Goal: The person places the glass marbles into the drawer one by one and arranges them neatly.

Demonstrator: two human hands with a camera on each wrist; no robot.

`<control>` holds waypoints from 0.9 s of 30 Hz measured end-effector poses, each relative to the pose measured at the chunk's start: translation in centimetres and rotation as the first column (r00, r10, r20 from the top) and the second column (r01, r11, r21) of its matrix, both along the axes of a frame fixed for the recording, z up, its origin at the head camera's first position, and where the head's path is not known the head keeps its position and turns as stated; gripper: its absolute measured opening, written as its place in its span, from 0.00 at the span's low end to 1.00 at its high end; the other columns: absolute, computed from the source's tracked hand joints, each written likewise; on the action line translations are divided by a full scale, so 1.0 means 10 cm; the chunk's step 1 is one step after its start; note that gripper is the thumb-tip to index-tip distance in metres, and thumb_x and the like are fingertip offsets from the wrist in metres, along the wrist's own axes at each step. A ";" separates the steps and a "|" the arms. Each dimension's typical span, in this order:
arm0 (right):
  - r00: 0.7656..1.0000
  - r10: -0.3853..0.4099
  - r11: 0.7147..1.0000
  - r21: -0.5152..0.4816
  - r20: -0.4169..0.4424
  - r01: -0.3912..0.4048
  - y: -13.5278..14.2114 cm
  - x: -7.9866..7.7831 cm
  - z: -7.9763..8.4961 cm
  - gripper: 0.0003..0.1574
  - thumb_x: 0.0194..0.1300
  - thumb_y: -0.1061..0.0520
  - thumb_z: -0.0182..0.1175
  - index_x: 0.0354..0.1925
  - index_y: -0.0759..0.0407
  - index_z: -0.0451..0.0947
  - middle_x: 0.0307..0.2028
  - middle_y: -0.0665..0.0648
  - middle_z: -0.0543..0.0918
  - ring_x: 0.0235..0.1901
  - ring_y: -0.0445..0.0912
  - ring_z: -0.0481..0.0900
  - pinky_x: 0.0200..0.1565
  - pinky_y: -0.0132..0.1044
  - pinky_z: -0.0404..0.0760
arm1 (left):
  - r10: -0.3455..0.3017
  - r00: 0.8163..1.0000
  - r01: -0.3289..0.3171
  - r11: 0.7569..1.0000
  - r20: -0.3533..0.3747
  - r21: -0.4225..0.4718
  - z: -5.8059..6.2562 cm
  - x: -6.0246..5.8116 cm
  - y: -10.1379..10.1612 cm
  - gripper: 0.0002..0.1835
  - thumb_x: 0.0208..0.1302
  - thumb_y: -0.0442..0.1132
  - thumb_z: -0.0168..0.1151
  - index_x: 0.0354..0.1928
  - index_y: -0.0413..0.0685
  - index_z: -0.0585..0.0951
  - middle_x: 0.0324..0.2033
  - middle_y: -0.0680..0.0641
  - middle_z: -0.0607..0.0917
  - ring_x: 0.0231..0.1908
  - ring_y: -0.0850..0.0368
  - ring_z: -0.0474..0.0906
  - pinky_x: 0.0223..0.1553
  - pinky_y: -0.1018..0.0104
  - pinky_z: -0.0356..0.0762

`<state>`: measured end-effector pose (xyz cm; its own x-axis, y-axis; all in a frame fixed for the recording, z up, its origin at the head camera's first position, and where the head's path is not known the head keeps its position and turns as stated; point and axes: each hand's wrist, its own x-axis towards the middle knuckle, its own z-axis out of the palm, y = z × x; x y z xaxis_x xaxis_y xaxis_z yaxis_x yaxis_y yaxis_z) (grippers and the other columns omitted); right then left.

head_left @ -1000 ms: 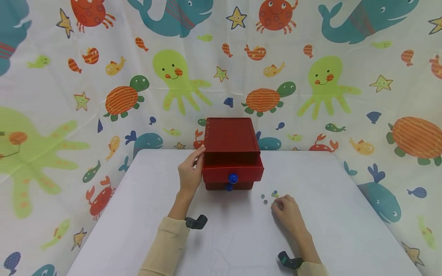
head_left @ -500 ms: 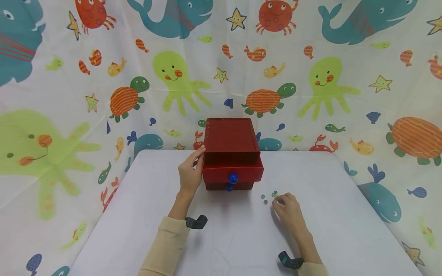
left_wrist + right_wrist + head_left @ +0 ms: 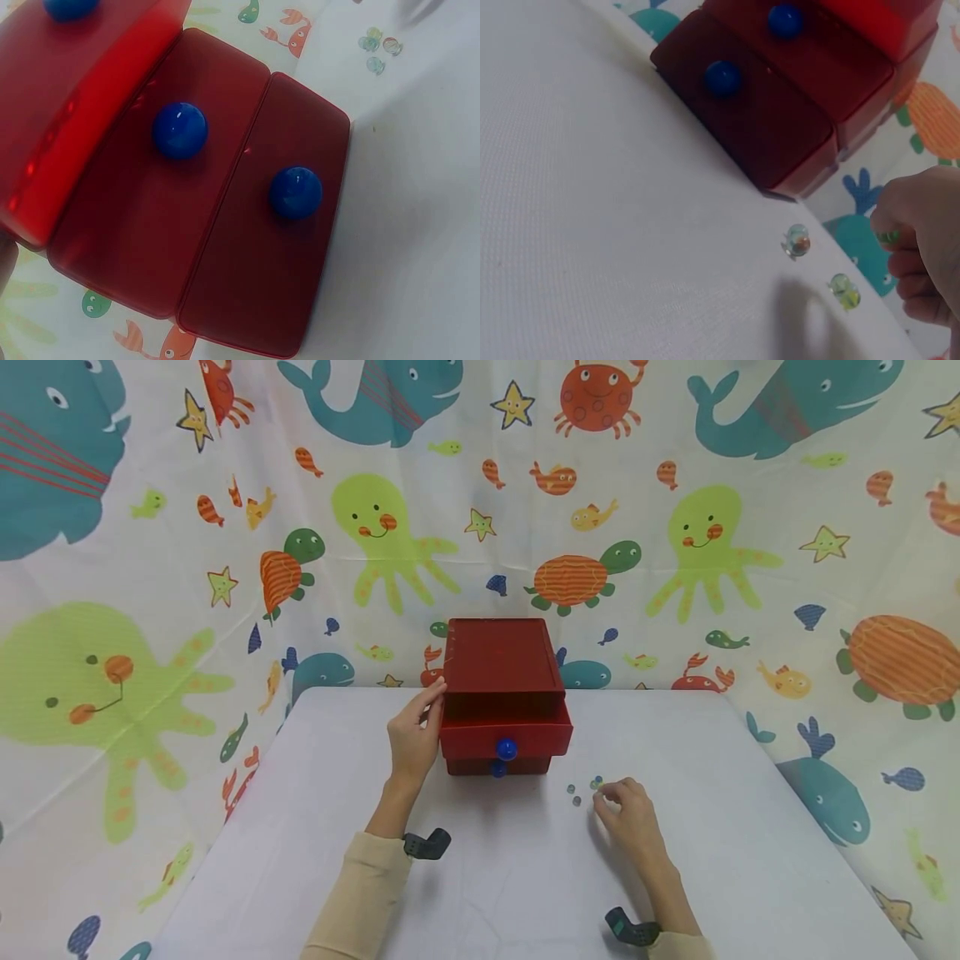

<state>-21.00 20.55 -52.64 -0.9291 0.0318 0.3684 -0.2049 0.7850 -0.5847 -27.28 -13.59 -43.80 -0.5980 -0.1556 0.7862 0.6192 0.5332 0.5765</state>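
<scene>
A small red chest of drawers [image 3: 497, 652] with blue knobs stands at the back of the table, its top drawer [image 3: 472, 740] pulled out. My left hand [image 3: 412, 742] touches the chest's left side near the front edge, with fingers extended and thumb beside the drawer. To the right, my right hand [image 3: 632, 823] is just above the table, thumb and fingers pinched together. A green-streaked glass marble [image 3: 887, 236] shows between them in the right wrist view. Several clear marbles [image 3: 577, 801] lie close by on the table, some tinted yellow [image 3: 847, 294].
The two lower drawers [image 3: 259, 255] are closed, each with a blue knob [image 3: 295, 193]. A white table [image 3: 510, 877] carries everything. Behind and beside it hangs a cloth [image 3: 465, 552] printed with sea animals. Each wrist wears a dark camera band [image 3: 427, 844].
My right hand has risen slightly off the table and shifted a little to the right, keeping its pinch. My left hand and the chest stay in place.
</scene>
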 end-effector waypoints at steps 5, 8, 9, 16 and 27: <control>0.996 -0.003 1.000 0.006 -0.087 0.004 -0.02 0.00 0.01 0.06 0.59 0.61 0.67 0.36 0.64 0.84 0.34 0.57 0.81 0.40 0.53 0.82 0.43 0.51 0.86 | -0.001 1.000 0.001 1.000 -0.004 0.001 0.00 -0.01 0.01 0.15 0.71 0.36 0.61 0.56 0.44 0.84 0.55 0.44 0.87 0.54 0.51 0.85 0.47 0.61 0.87; 0.993 -0.002 1.000 0.011 -0.122 0.004 -0.03 0.00 0.03 0.06 0.59 0.62 0.68 0.36 0.64 0.84 0.34 0.57 0.81 0.39 0.53 0.83 0.42 0.51 0.87 | 0.001 1.000 -0.001 1.000 -0.004 0.000 0.00 0.00 0.01 0.15 0.71 0.36 0.61 0.56 0.44 0.84 0.55 0.45 0.87 0.54 0.51 0.85 0.47 0.61 0.87; 0.992 -0.002 1.000 0.010 -0.126 0.003 -0.03 0.00 0.04 0.06 0.59 0.62 0.68 0.36 0.64 0.84 0.34 0.57 0.81 0.39 0.53 0.83 0.42 0.51 0.87 | 0.002 1.000 -0.002 1.000 -0.004 -0.001 0.01 0.00 0.01 0.15 0.71 0.36 0.61 0.56 0.43 0.84 0.55 0.45 0.87 0.54 0.51 0.85 0.47 0.61 0.87; 0.993 -0.001 1.000 0.013 -0.121 0.003 -0.03 0.00 0.06 0.07 0.60 0.61 0.68 0.37 0.63 0.84 0.34 0.56 0.81 0.40 0.52 0.82 0.42 0.50 0.87 | -0.001 1.000 0.001 1.000 0.014 0.002 0.01 0.01 0.01 0.15 0.72 0.37 0.60 0.56 0.43 0.84 0.55 0.45 0.86 0.55 0.52 0.85 0.48 0.61 0.87; 0.989 0.012 1.000 0.005 -0.146 -0.011 -0.03 -0.01 0.12 0.06 0.59 0.62 0.68 0.36 0.64 0.84 0.34 0.56 0.82 0.40 0.52 0.82 0.43 0.51 0.86 | 0.005 1.000 -0.005 1.000 0.025 0.000 0.01 0.01 0.01 0.15 0.73 0.38 0.59 0.57 0.44 0.84 0.56 0.45 0.86 0.55 0.52 0.85 0.48 0.60 0.87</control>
